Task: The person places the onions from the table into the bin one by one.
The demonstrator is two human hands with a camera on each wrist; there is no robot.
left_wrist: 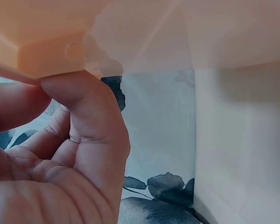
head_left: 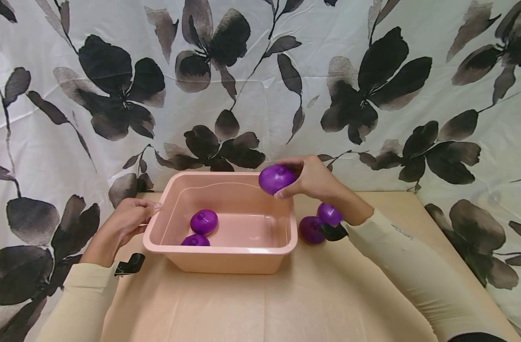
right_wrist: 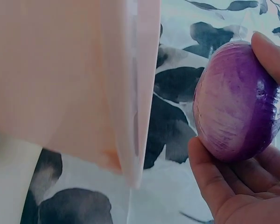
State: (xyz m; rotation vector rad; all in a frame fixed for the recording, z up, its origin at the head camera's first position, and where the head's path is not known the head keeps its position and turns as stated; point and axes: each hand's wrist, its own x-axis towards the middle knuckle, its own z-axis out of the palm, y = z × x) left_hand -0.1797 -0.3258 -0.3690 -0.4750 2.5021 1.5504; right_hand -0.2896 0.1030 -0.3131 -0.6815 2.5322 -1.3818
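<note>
Behind the far edge of the desk hangs a white floral cloth, printed with large black and grey blooms. On the desk, set toward that far edge, stands a peach plastic tub, upright, with a wide lip. Two cream sleeves reach in from the near side, one to each side of the tub. The left hand pinches the tub's left rim between thumb and fingers. The right hand grips a red onion, thumb on one side and fingers on the other, near the tub's far right corner; the right wrist view shows it apart from the tub wall, its skin glossy as if wrapped in film.

Two more onions lie in the left half of the tub, the nearer one partly hidden by the near rim. Outside, just beside the tub's right wall, sit another two onions, partly covered by the right wrist and its small black camera. Judging from this layout, the work is roughly midway: two onions are inside, one is in hand, and two remain on the desk.
</note>
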